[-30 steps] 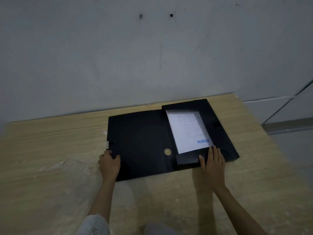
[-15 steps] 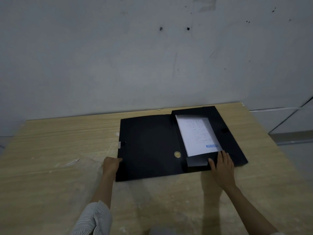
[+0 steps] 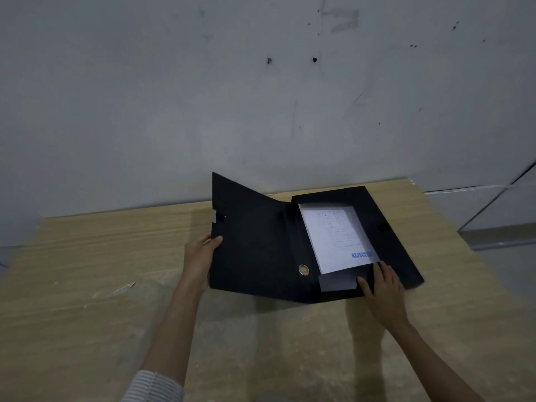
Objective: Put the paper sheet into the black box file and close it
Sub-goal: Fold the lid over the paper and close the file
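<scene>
The black box file point(image 3: 400, 242) lies on the wooden table, its tray on the right. Inside the tray rests the white paper sheet point(image 3: 336, 233), with blue print near its lower edge. The file's cover point(image 3: 255, 242) stands tilted up off the table on the left. My left hand point(image 3: 201, 253) grips the cover's outer left edge, thumb over the inner face. My right hand point(image 3: 383, 288) lies flat, fingers apart, on the tray's near end flap just below the sheet. A round finger hole point(image 3: 303, 269) shows in the spine.
The wooden table point(image 3: 87, 285) reaches a grey wall at the back. Its right edge drops to the floor at the far right. A small pale scrap point(image 3: 123, 288) lies on the table to the left of my left arm.
The cover lay flat on the table; now my left hand has gripped its left edge and raised it, swinging it up toward the tray. My right hand has stayed on the near flap.
</scene>
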